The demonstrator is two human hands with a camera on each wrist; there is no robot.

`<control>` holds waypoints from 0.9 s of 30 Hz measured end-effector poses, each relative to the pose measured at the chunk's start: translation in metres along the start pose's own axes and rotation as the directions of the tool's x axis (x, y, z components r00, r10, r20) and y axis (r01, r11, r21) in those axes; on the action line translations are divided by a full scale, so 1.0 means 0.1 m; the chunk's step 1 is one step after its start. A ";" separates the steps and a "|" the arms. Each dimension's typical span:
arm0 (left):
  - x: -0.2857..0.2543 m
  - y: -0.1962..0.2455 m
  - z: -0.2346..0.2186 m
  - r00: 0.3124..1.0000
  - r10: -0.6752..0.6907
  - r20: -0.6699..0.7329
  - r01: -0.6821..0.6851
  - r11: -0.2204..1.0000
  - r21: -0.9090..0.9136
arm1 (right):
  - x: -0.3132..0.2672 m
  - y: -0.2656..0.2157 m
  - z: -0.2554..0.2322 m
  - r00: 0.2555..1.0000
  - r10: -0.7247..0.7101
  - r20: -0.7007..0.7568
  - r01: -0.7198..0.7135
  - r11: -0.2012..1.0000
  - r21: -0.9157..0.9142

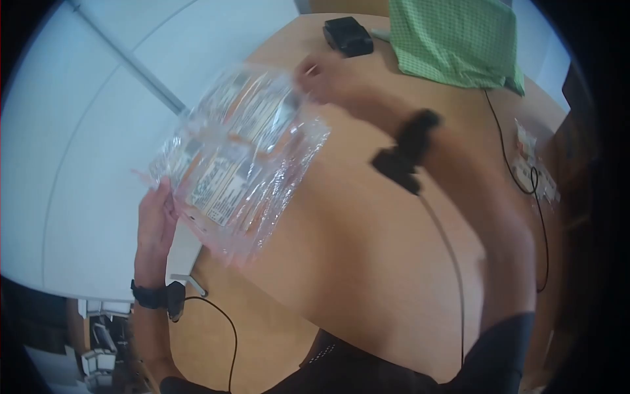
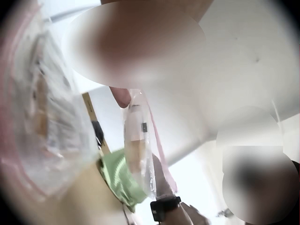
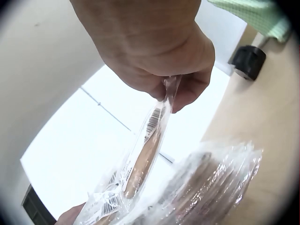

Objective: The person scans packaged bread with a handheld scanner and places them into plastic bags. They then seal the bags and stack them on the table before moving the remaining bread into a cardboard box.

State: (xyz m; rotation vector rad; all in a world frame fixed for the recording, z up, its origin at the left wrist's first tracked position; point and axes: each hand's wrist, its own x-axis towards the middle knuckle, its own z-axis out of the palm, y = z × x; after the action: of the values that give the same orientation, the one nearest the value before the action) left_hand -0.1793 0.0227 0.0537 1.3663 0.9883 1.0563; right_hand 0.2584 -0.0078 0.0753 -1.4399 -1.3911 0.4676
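A large clear plastic bag [image 1: 220,187] with pinkish edges is held up above the table's left side. Inside it are several packets with printed labels and orange-brown parts; barcodes on a packet [image 3: 152,124] show in the right wrist view. My left hand [image 1: 155,217] grips the bag's lower left edge. At the upper right corner, my right hand [image 1: 326,80] pinches the plastic, which is bunched between thumb and fingers in the right wrist view. Much of the left hand is blurred out in the left wrist view, with the bag [image 2: 51,108] hanging at both sides of a gap.
Beyond the right hand, a black device [image 1: 348,37] stands on the wooden table [image 1: 354,217]. A green checked cloth [image 1: 453,43] covers something at the back. Small clear packets [image 1: 535,164] and a black cable [image 1: 502,141] lie at the right edge. White panels [image 1: 85,131] stand to the left.
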 end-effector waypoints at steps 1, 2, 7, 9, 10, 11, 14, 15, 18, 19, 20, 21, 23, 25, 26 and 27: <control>0.08 -0.13 -0.17 0.999 -0.030 -0.023 0.030 1.000 0.000 | 0.11 0.20 0.22 0.999 -0.009 0.053 0.010 1.000 -0.013; 0.04 -0.13 -0.14 0.999 -0.032 -0.003 0.032 0.999 0.007 | 0.12 0.29 0.37 0.999 0.002 0.036 -0.001 1.000 -0.014; 0.07 -0.27 0.17 0.971 -0.118 -0.206 0.125 0.992 0.021 | 0.17 0.60 0.51 0.995 0.093 0.035 -0.096 0.989 0.109; 0.22 -0.45 0.03 0.974 -0.104 -0.201 0.123 0.989 0.085 | 0.23 0.64 0.53 0.998 0.053 0.030 -0.053 0.999 0.001; 0.26 -0.50 -0.11 0.978 -0.087 -0.191 0.116 0.982 0.147 | 0.25 0.61 0.52 1.000 0.012 0.027 -0.009 0.994 -0.111; 0.38 -0.55 -0.47 0.996 0.018 -0.085 0.016 0.924 0.381 | 0.39 0.65 0.62 0.999 -0.042 -0.018 0.038 0.985 -0.170; 0.08 -0.51 -0.20 0.993 -0.031 -0.116 0.074 0.920 0.384 | 0.34 0.94 0.83 0.935 -0.235 -0.266 0.159 0.947 -0.280; 0.03 -0.57 -0.37 0.993 -0.072 -0.092 0.094 0.959 0.268 | 0.27 0.89 0.77 0.969 -0.202 -0.142 0.138 0.920 -0.368; -0.32 -0.43 -0.21 0.907 0.218 -0.359 -0.084 0.931 0.354 | -0.65 0.23 0.15 0.973 -0.229 0.006 0.211 0.884 -0.418; -0.36 -0.36 -0.06 0.836 0.387 -0.389 -0.176 0.860 0.479 | -0.87 0.18 -0.01 0.949 -0.302 0.087 0.311 0.862 -0.401; -0.47 -0.22 0.29 0.849 0.381 -0.366 -0.189 0.866 0.463 | -1.17 0.19 -0.14 0.897 -0.436 0.069 0.434 0.843 -0.317; -0.66 -0.08 0.71 0.820 0.474 -0.320 -0.313 0.841 0.442 | -1.52 0.15 -0.30 0.858 -0.466 0.217 0.512 0.809 -0.288; -1.07 -0.09 1.25 0.842 0.534 -0.074 -0.491 0.817 0.304 | -2.24 -0.14 -0.54 0.918 -0.228 0.324 0.352 0.844 -0.404; -1.01 -0.12 1.56 0.525 0.602 0.602 -0.851 0.356 0.387 | -2.83 -0.40 -0.98 0.870 -0.185 0.458 0.372 0.855 -0.361; -1.24 -0.09 1.80 0.616 0.444 0.651 -0.782 0.443 0.438 | -3.05 -0.50 -1.17 0.843 -0.091 0.531 0.311 0.887 -0.341; -1.35 -0.06 2.10 0.621 0.358 0.698 -0.742 0.555 0.376 | -3.21 -0.54 -1.38 0.863 -0.088 0.498 0.316 0.862 -0.395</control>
State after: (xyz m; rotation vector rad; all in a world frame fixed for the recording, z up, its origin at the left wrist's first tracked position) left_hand -0.0110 -0.1606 0.0376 2.5522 0.4207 0.6775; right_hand 0.2652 -0.3611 0.0580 -1.5885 -2.1448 0.3621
